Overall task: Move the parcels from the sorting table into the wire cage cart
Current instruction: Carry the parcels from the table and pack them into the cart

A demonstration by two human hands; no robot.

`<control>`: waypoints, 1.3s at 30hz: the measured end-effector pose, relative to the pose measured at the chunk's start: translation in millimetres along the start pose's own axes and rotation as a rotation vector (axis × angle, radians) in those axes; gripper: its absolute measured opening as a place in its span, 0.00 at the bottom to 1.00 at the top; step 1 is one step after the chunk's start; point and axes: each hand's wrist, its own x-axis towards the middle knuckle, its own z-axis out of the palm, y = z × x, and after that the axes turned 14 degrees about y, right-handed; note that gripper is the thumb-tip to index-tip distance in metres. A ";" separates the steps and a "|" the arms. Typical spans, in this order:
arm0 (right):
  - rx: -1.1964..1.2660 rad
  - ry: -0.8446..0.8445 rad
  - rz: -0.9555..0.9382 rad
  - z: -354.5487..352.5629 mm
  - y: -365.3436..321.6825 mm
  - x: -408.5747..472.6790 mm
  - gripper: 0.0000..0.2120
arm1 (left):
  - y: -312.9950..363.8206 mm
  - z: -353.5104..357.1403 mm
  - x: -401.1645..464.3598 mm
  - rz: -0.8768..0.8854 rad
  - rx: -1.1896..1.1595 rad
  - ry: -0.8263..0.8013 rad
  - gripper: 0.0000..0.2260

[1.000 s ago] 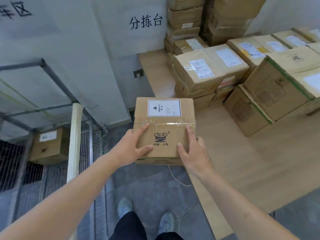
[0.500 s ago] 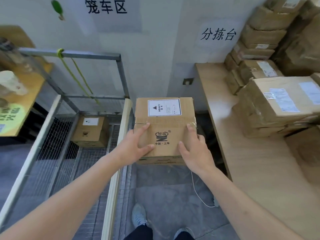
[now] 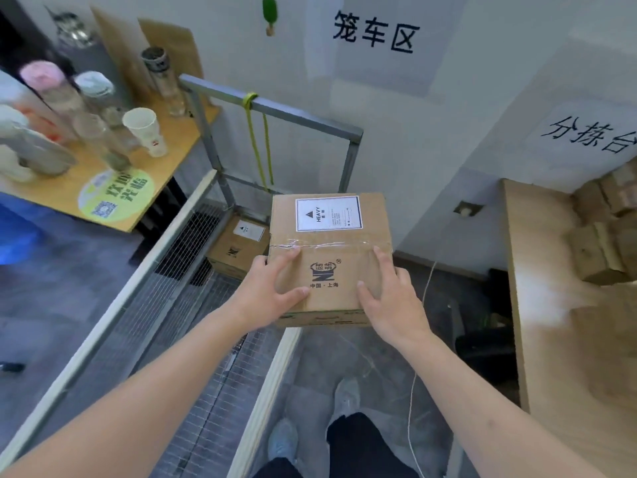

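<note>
While two hands' fingers [image 3: 377,257] grip one parcel [image 3: 329,257], one box [image 3: 238,248] sits caged.

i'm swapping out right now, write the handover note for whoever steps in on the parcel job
Left hand and right hand: both grip the brown cardboard parcel with the white HEAVY label, held in the air at the near corner of the grey wire cage cart.
Done: one smaller brown cardboard box lies in the cart's far corner.
Left: set this parcel in the cart, then fetch the brown boxes on the pale wooden sorting table.
</note>
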 end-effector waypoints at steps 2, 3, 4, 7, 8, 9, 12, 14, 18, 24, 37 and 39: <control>0.004 -0.045 -0.037 11.9 -8.8 23.3 0.32 | -7.3 -3.1 14.6 -0.046 -0.009 0.033 0.35; 0.008 -0.070 -0.057 17.9 -12.5 36.2 0.32 | -9.9 -4.2 21.8 -0.069 -0.014 0.050 0.35; 0.006 -0.093 -0.079 23.7 -15.8 49.9 0.32 | -13.1 -4.4 29.8 -0.095 -0.019 0.068 0.35; 0.004 -0.160 -0.155 42.5 -23.2 96.7 0.32 | -20.9 -1.3 53.6 -0.188 -0.049 0.140 0.36; 0.011 -0.186 -0.187 48.8 -24.7 112.8 0.33 | -24.0 1.8 61.6 -0.219 -0.061 0.168 0.36; 0.019 -0.214 -0.222 54.6 -25.8 128.6 0.33 | -25.8 5.4 68.4 -0.243 -0.067 0.197 0.36; 0.024 -0.302 -0.319 72.2 -28.6 172.7 0.33 | -35.4 20.2 87.2 -0.343 -0.105 0.275 0.37; 0.027 -0.362 -0.372 86.7 -31.5 196.9 0.33 | -42.9 30.3 96.7 -0.411 -0.142 0.331 0.37; 0.033 -0.469 -0.457 119.0 -39.7 232.5 0.34 | -59.8 46.8 113.8 -0.528 -0.201 0.429 0.37; 0.017 -0.552 -0.488 173.9 -55.7 261.2 0.35 | -95.9 61.3 136.1 -0.640 -0.266 0.531 0.36; -0.191 -0.662 -0.493 316.2 -72.9 301.0 0.34 | -227.4 96.0 194.2 -0.800 -0.417 0.405 0.38; -0.227 -0.699 -0.478 334.1 -70.6 309.8 0.35 | -242.9 105.4 202.9 -0.816 -0.448 0.365 0.39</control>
